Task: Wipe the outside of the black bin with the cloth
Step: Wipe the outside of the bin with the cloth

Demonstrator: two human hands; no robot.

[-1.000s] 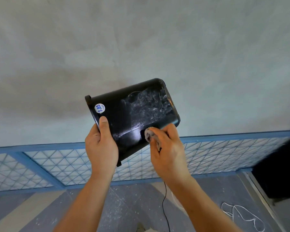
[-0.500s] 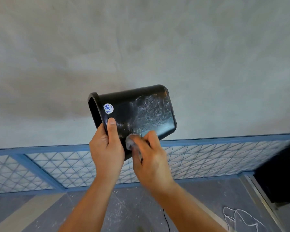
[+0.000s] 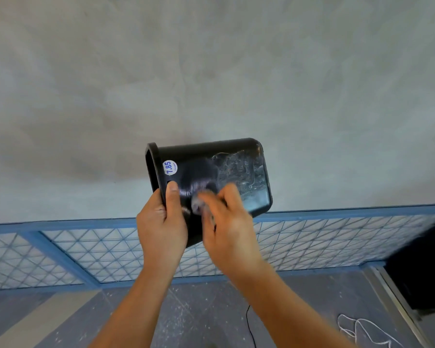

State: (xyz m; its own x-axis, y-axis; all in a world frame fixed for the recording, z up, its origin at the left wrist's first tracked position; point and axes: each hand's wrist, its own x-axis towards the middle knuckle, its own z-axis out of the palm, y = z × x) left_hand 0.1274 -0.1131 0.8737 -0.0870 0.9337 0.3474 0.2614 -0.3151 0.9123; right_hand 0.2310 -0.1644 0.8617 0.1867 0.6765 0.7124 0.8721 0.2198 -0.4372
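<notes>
since a second ago my right hand (image 3: 226,222) has slid the cloth (image 3: 199,203) along the black bin (image 3: 211,162) from the base end toward the rim, and it now sits just beside the left thumb. the bin has also swung round a little, so more of its open mouth shows on the left.

the left hand (image 3: 161,222) grips the rim, thumb flat on the outer wall just below the round price sticker (image 3: 170,168), its other fingers hidden behind the rim. the right hand is blurred with motion. its fingers look curled round the small grey cloth, pressing it on the side wall, though i can't make out the exact hold. the bin is held up in the air on its side in front of the grey wall (image 3: 211,71), mouth left, base right.

i judge the wiping under way but not finished: the patch near the cloth looks dark and clean, while a pale dusty smear (image 3: 244,172) covers the base end of the same face, and the far faces are out of view.

below are a blue-framed mesh panel (image 3: 86,252), a speckled floor (image 3: 60,317) with a thin black cord (image 3: 251,327) and a white string (image 3: 357,327), and a dark shape (image 3: 422,267) at the right edge. only the gripping thumb and the sticker crowd the rim end.
</notes>
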